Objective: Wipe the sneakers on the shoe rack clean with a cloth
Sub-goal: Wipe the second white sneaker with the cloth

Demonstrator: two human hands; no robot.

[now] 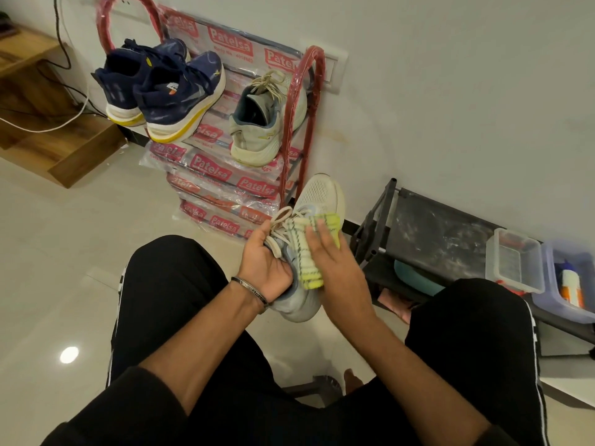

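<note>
The person's left hand grips a pale sneaker by its collar at the frame's centre, fingers curled round the opening near the laces. The right hand presses a yellow-and-white cloth against the shoe's side — fingers fairly straight over it. At twelve o'clock stands the red shoe rack, bearing the matching pale sneaker and, at eleven o'clock, two navy sneakers.

Head camera looks steeply down, close over the lap, toward the shoe rack.
</note>
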